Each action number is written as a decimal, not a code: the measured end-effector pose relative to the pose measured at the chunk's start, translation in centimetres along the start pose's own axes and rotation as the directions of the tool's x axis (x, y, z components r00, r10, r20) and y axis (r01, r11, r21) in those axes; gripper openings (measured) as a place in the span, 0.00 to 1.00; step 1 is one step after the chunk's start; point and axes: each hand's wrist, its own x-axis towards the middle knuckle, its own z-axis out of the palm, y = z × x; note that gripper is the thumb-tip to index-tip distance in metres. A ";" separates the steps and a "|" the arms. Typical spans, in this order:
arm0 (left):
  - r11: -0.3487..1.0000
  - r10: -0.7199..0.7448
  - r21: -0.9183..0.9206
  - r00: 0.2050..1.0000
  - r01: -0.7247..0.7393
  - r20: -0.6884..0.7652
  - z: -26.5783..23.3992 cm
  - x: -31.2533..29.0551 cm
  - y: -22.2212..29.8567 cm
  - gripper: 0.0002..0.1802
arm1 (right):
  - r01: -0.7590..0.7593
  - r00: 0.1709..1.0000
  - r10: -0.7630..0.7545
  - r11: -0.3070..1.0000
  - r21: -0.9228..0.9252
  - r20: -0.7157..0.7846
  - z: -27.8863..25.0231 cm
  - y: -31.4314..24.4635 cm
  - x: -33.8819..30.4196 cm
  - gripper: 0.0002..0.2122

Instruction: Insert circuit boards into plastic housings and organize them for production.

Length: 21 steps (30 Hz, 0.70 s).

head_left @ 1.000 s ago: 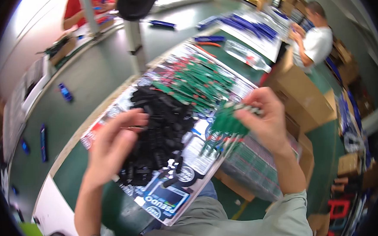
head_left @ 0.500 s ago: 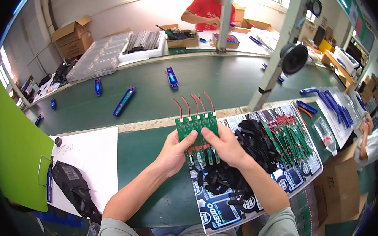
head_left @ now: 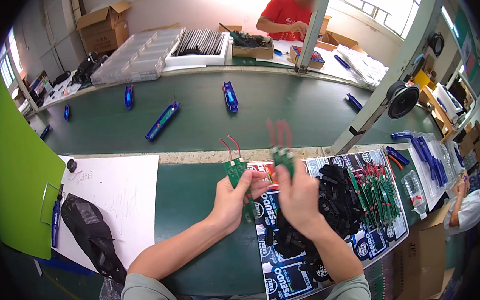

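Observation:
My left hand (head_left: 228, 201) pinches a narrow strip of green circuit boards (head_left: 234, 171) with two red wires standing up from its top end. Apart from it, to the right, my right hand (head_left: 300, 198) grips another piece of green circuit boards (head_left: 283, 159). This piece carries several red wires and is smeared by motion. Under and beside my right hand, a pile of black plastic parts (head_left: 339, 201) covers a printed sheet (head_left: 292, 281). Right of that pile lies a heap of green circuit boards (head_left: 377, 196) with red wires.
Across the far side runs a green belt (head_left: 194, 122) bearing blue casings (head_left: 162, 120). A post with a round speaker (head_left: 403, 99) rises at right. White paper (head_left: 128, 212) and a black bag (head_left: 88, 228) lie left; a plastic bottle (head_left: 415, 194) lies right. A person in red (head_left: 287, 15) works opposite.
The row of circuit boards both hands held together is now in two pieces. My right hand has moved right with its piece, leaving a narrower strip in my left. The view has shifted slightly.

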 end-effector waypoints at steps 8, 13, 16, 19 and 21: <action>0.699 -0.015 0.679 0.944 -0.225 0.329 -1.6 0.9 -2.2 0.20 | -0.494 0.867 0.264 0.560 0.665 0.422 -0.7 2.5 1.7 0.10; 0.214 0.350 0.843 0.845 -0.493 0.405 -2.8 1.5 -1.8 0.27 | -0.543 0.833 0.209 0.487 0.685 0.512 -0.9 2.1 2.1 0.12; 0.560 0.363 0.693 0.886 -0.454 0.288 -2.5 2.1 0.1 0.24 | -0.565 0.789 0.095 0.502 0.655 0.607 -0.6 1.8 1.9 0.12; 0.969 -0.008 0.239 0.964 -0.057 0.265 -1.5 1.4 0.5 0.20 | -0.556 0.765 0.033 0.539 0.633 0.644 -0.1 1.8 1.2 0.12; 0.970 0.004 0.233 0.970 -0.062 0.243 -1.2 0.7 0.5 0.19 | -0.563 0.733 -0.017 0.546 0.620 0.680 0.2 1.9 1.0 0.14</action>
